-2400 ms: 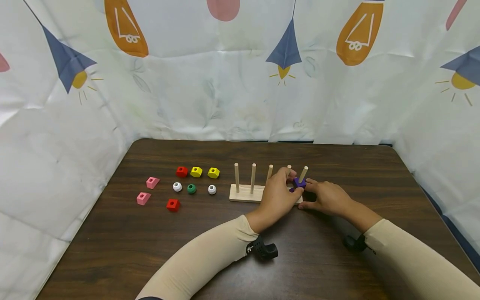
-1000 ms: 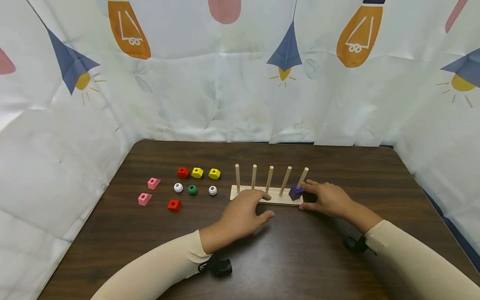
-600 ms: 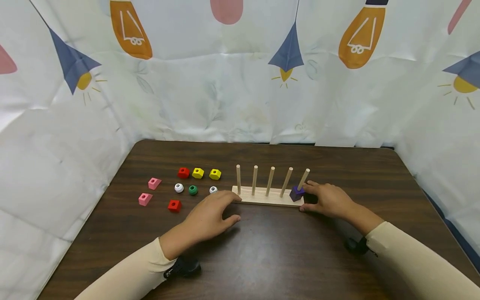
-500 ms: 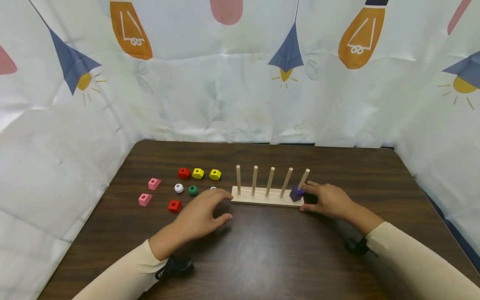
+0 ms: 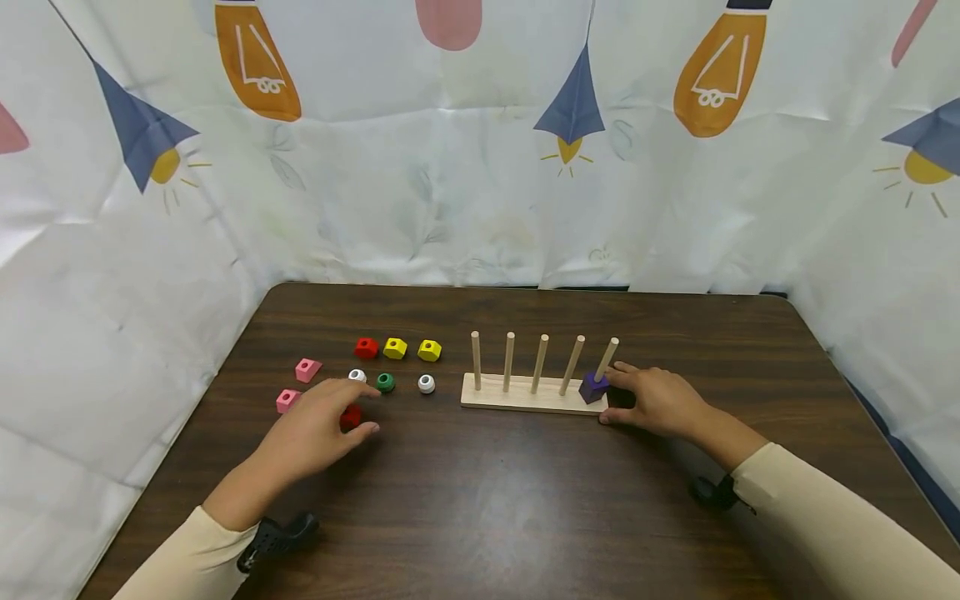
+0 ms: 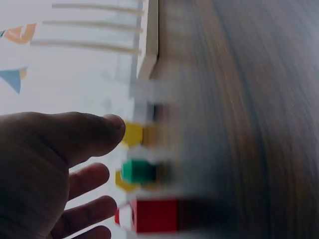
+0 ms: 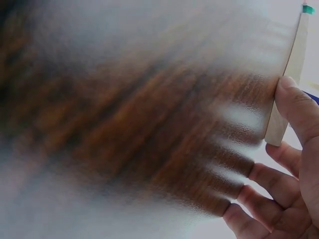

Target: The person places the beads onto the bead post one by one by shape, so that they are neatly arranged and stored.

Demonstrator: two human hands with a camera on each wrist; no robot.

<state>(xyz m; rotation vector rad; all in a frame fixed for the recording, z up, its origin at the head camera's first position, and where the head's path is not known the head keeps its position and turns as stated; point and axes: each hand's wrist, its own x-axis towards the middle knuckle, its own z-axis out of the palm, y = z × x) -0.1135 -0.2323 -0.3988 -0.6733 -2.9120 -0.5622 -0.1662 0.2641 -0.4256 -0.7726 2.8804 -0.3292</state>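
Observation:
My left hand [image 5: 307, 429] hovers over the left group of beads, thumb and fingers apart with nothing between them. Partly under it shows a red cube bead [image 5: 350, 417], which also appears in the left wrist view as a red block [image 6: 157, 215] beyond the fingers. My right hand [image 5: 660, 402] holds the right end of a pale wooden peg board [image 5: 517, 400], its thumb on the front edge in the right wrist view. A purple bead [image 5: 592, 388] sits at the bottom of the rightmost peg, beside the right fingertips.
Around the left hand lie two pink beads [image 5: 307, 369], a green bead [image 5: 386, 382], two white beads [image 5: 426, 384], two yellow beads [image 5: 430, 351] and another red bead [image 5: 366, 347]. The brown table [image 5: 510, 517] meets a printed white curtain [image 5: 480, 208] behind.
The left hand has left the purple bead on the rightmost peg and moved left, past the peg board, to the loose beads. My right hand stays at the board's end.

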